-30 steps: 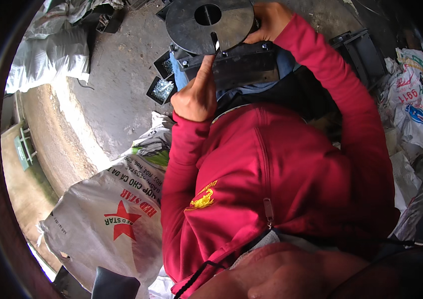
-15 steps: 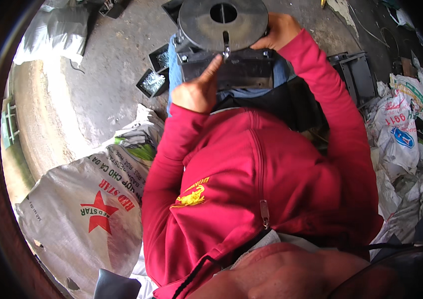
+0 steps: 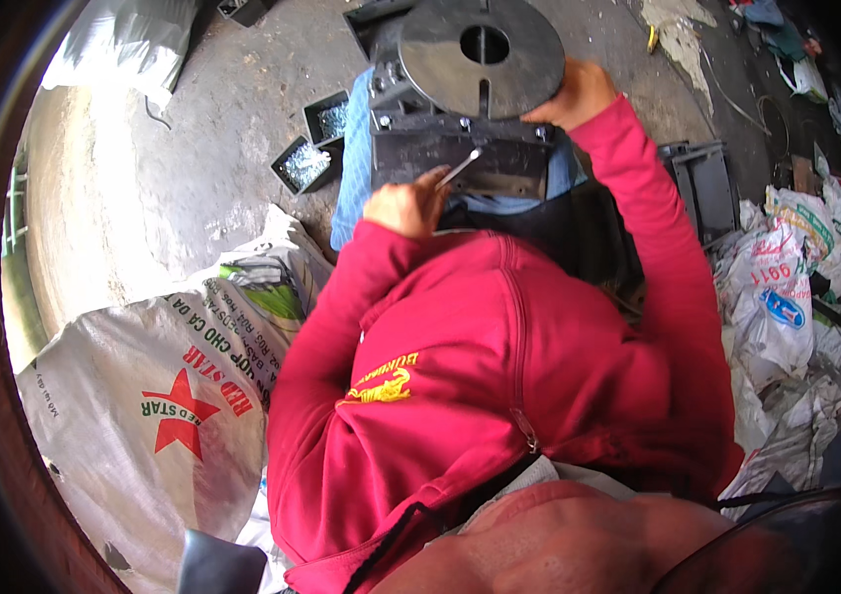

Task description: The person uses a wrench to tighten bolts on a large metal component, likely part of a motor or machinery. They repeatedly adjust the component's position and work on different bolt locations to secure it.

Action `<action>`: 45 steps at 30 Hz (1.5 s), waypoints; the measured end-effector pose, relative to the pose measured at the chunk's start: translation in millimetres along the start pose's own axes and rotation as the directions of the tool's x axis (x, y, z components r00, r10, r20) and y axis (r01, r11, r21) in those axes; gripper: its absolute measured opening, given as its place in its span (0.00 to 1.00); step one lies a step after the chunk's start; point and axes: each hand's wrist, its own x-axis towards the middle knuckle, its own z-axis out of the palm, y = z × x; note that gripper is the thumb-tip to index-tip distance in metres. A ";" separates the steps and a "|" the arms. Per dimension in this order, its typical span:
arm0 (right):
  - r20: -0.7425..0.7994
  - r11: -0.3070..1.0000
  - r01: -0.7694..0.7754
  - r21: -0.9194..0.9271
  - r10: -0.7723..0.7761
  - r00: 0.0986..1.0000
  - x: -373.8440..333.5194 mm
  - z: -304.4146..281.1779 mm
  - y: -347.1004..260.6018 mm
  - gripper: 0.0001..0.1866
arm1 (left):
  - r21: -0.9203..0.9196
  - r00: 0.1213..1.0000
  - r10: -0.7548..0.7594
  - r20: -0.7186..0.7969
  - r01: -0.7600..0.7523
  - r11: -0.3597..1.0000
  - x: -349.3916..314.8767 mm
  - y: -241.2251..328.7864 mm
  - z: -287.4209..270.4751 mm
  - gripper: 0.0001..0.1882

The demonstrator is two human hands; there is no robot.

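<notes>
On my lap is a black metal assembly [image 3: 499, 158] topped by a round black plate [image 3: 529, 69] with a centre hole and a slot. My left hand [image 3: 403, 208] is closed around a thin silver tool, which looks like a small wrench [image 3: 460, 168]. The wrench's bright end lies over the assembly's near face, below a row of bolts [image 3: 466, 124]. At the plate's right rim, my right hand [image 3: 582, 94] is wrapped round the edge, with its fingertips partly hidden beneath. A blue cloth [image 3: 353, 168] shows at the assembly's left side.
Two black bins of small shiny hardware, a nearer one [image 3: 303, 165] and a farther one [image 3: 329, 117], sit on the floor to the left. A large printed white sack [image 3: 143, 396] lies at my left. More sacks [image 3: 787, 277] and black metal parts [image 3: 702, 188] are on the right.
My left hand has drawn back toward me from the bolt by the plate's slot, and the wrench now shows. My right hand stays on the plate's rim. The view has shifted slightly.
</notes>
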 end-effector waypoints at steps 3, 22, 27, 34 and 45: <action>-0.010 0.998 0.025 0.058 -0.025 1.000 -6.7 -1.7 1.2 0.31 | -0.288 0.992 -0.008 0.129 0.045 0.957 -0.5 -27.8 -51.3 0.13; 0.654 -0.507 -0.419 0.753 0.510 0.559 -69.4 83.2 -68.9 0.27 | -0.427 0.661 0.420 0.622 -0.164 0.889 286.1 -35.9 -22.2 0.14; 0.379 -0.342 -0.172 0.924 0.752 0.539 -68.4 81.5 -41.0 0.12 | -0.724 0.824 0.341 0.453 0.117 0.680 255.7 -27.7 -14.0 0.14; 0.341 0.467 -0.506 0.725 0.395 0.853 -9.3 6.2 67.7 0.10 | -0.967 0.993 -0.059 0.103 0.086 -0.241 110.4 23.3 -6.1 0.07; 0.349 0.884 -0.282 0.373 0.148 0.925 28.2 35.5 65.9 0.17 | -0.832 0.769 -0.400 0.498 0.294 -0.470 57.3 57.1 37.7 0.18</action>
